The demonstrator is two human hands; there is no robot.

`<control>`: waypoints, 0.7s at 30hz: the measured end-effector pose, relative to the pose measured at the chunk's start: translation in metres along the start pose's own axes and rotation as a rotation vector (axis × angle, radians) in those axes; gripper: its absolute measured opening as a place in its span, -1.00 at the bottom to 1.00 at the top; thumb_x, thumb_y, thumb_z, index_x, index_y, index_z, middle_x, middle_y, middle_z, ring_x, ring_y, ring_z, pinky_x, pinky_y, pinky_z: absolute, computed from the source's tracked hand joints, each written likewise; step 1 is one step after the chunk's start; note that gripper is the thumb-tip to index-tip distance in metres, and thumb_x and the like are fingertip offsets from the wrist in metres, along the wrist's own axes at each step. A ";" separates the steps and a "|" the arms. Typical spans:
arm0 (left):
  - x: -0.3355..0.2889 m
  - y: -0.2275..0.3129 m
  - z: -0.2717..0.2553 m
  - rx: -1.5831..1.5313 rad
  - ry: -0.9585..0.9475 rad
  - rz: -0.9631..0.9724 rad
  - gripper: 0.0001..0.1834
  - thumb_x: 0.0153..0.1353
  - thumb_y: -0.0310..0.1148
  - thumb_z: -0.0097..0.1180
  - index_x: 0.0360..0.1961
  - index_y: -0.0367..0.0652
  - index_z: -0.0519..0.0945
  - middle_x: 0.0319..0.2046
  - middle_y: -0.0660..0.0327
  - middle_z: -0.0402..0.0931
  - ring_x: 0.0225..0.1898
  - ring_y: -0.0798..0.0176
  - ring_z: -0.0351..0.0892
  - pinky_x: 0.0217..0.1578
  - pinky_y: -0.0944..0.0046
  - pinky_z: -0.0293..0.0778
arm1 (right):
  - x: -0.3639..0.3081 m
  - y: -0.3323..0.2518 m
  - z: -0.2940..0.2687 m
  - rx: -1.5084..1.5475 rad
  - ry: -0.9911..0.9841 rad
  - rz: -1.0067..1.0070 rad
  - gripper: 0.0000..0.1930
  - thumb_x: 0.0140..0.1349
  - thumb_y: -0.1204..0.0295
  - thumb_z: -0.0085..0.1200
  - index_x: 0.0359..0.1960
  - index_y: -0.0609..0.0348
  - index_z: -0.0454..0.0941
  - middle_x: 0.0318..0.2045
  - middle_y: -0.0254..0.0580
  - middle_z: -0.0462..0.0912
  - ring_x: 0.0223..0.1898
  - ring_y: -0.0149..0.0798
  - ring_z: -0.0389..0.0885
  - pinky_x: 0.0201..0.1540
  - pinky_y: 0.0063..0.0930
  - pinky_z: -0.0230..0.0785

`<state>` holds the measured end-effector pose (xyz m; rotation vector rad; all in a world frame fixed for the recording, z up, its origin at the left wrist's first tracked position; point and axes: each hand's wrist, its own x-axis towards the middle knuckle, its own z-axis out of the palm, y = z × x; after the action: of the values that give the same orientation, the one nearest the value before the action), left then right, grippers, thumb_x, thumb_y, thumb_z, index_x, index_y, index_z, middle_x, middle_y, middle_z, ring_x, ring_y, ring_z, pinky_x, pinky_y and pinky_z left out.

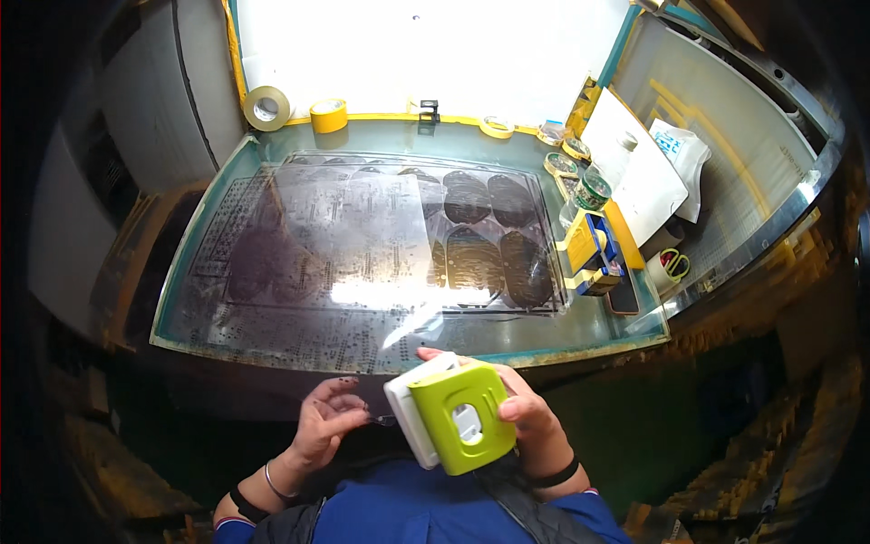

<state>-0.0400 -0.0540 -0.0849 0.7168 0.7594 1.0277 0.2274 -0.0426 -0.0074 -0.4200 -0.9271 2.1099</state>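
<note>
My right hand [530,412] grips a lime-green and white hole punch [460,419], held tilted in front of my body below the table's front edge. My left hand [331,419] is just left of it, with thumb and fingers pinched together. Between the fingertips is a small dark, shiny piece [384,420] that reaches toward the punch; its kind is too small to make out. Beyond both hands, a large see-through printed film [344,245] lies on the glass tabletop [190,313], over another sheet with dark oval shapes [471,263].
Tape rolls [266,109] and a yellow tape roll [329,116] stand along the back edge, near a black clip [429,111]. At the right are a blue tape dispenser [594,254], a phone [623,297], a clear bottle [618,156] and a cup with yellow-handled scissors [674,264].
</note>
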 end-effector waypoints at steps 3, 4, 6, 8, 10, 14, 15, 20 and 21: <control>-0.003 0.003 0.018 -0.220 -0.228 -0.222 -0.41 0.00 -0.58 0.12 0.09 -0.22 0.21 -0.12 -0.02 0.41 -0.08 0.15 0.46 -0.02 0.16 0.39 | -0.010 0.005 -0.008 -0.015 0.040 0.015 0.01 -0.26 0.16 0.23 0.22 0.43 -0.02 0.04 -0.03 0.35 0.03 -0.26 0.37 0.15 -0.47 0.10; 0.000 0.001 0.022 -0.256 -0.269 -0.256 -0.45 0.06 -0.51 0.09 0.09 -0.25 0.22 -0.08 -0.03 0.40 -0.02 0.10 0.42 0.01 0.11 0.36 | -0.013 0.007 -0.008 -0.024 0.073 0.035 0.01 -0.26 0.16 0.24 0.21 0.43 -0.02 0.06 -0.02 0.33 0.04 -0.26 0.36 0.15 -0.47 0.08; 0.003 0.000 0.031 -0.193 -0.268 -0.251 -0.50 0.09 -0.49 0.07 0.08 -0.27 0.25 -0.07 -0.04 0.39 -0.02 0.09 0.42 0.01 0.11 0.37 | -0.017 0.015 -0.008 -0.077 0.121 0.011 0.01 -0.28 0.17 0.24 0.21 0.44 -0.01 0.08 -0.02 0.31 0.07 -0.26 0.34 0.17 -0.46 0.07; 0.004 0.006 0.046 -0.077 -0.264 -0.182 -0.66 0.19 -0.43 -0.05 -0.02 -0.35 0.34 -0.10 -0.05 0.42 -0.04 0.09 0.45 -0.01 0.13 0.39 | -0.019 0.014 -0.006 -0.146 0.170 -0.016 0.02 -0.30 0.18 0.26 0.20 0.44 0.01 0.12 -0.01 0.25 0.12 -0.26 0.28 0.19 -0.45 0.03; 0.009 0.008 0.048 -0.092 -0.213 -0.184 -0.68 0.22 -0.41 -0.09 -0.05 -0.37 0.36 -0.13 -0.05 0.44 -0.07 0.10 0.47 -0.04 0.15 0.41 | -0.025 0.014 -0.011 -0.140 0.160 -0.046 0.01 -0.30 0.18 0.26 0.20 0.45 0.02 0.14 0.00 0.22 0.13 -0.25 0.26 0.20 -0.45 0.02; 0.011 0.004 0.052 -0.014 -0.104 -0.141 -0.65 0.27 -0.27 -0.14 -0.17 -0.41 0.44 -0.27 -0.05 0.52 -0.22 0.14 0.56 -0.19 0.23 0.51 | -0.030 0.014 -0.017 -0.067 0.150 -0.041 -0.01 -0.31 0.18 0.26 0.17 0.49 0.06 0.22 0.06 0.08 0.18 -0.22 0.20 0.22 -0.42 -0.03; 0.011 0.002 0.051 -0.002 -0.078 -0.129 -0.64 0.27 -0.24 -0.13 -0.19 -0.41 0.45 -0.29 -0.05 0.53 -0.25 0.14 0.57 -0.22 0.25 0.53 | -0.030 0.014 -0.017 -0.050 0.142 -0.006 -0.01 -0.31 0.18 0.26 0.17 0.49 0.06 0.23 0.06 0.05 0.19 -0.21 0.18 0.23 -0.41 -0.04; 0.012 -0.008 0.051 -0.044 0.033 -0.056 -0.58 0.28 -0.16 -0.17 -0.20 -0.40 0.44 -0.31 -0.07 0.53 -0.30 0.14 0.58 -0.28 0.25 0.54 | -0.030 0.019 -0.014 -0.156 0.150 -0.064 -0.02 -0.32 0.19 0.27 0.16 0.48 0.09 0.22 0.01 0.10 0.21 -0.20 0.16 0.24 -0.39 -0.07; 0.011 -0.008 0.052 -0.074 0.064 -0.037 -0.57 0.28 -0.14 -0.19 -0.18 -0.39 0.43 -0.30 -0.07 0.52 -0.31 0.14 0.59 -0.28 0.24 0.55 | -0.029 0.020 -0.014 -0.190 0.126 -0.086 -0.02 -0.33 0.19 0.27 0.16 0.48 0.10 0.22 0.00 0.10 0.21 -0.20 0.15 0.24 -0.38 -0.08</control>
<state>0.0098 -0.0548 -0.0656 0.6070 0.7834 1.0437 0.2436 -0.0669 -0.0313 -0.5922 -1.0568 1.9018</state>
